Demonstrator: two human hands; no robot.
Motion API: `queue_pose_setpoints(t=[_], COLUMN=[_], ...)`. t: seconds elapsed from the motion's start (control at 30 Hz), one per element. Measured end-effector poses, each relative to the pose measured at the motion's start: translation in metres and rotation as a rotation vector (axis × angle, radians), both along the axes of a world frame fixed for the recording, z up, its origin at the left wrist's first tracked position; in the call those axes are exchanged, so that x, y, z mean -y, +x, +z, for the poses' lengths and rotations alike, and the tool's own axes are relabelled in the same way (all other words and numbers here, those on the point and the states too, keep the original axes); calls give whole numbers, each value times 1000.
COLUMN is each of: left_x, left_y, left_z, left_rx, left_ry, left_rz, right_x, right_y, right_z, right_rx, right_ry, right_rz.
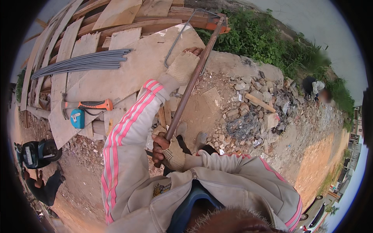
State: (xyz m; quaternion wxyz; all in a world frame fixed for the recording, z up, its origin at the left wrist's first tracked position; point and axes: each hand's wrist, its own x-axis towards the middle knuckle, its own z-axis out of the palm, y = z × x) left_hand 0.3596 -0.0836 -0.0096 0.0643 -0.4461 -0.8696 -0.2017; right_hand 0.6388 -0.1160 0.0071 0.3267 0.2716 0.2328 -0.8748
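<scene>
Bending bar (pixel 189 89): long steel, prob heavy, stiff. Left hand (pixel 182 66) clamped nr hammer-side (pixel 86 105) top, right hand (pixel 168 151) clamped on low end.

Bare plywood (pixel 128 73) left; rubble (pixel 248 112) blocks right.

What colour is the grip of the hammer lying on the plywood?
Orange with black, on the steel claw hammer; head view, left side.

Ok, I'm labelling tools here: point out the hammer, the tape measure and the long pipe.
hammer (pixel 95 104), head view, on its orange grip.
tape measure (pixel 77 118), head view, on its blue case.
long pipe (pixel 189 91), head view, mid-shaft between both hands.
</scene>
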Motion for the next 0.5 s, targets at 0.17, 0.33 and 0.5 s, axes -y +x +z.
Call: queue_pose_setpoints(t=[0.17,0.33,0.5], left_x=[-1,-4,-9], left_y=[4,16,28], left_z=[12,22,20], left_rx=[-107,-111,-168], left_ry=[-91,-124,-146], left_rz=[-49,-18,32], right_x=[-26,-103,-152], right_y=[5,36,63], right_z=[0,-2,3], right_rx=[118,75,-190], right_ry=[98,10,-144], right_rz=[61,218,201])
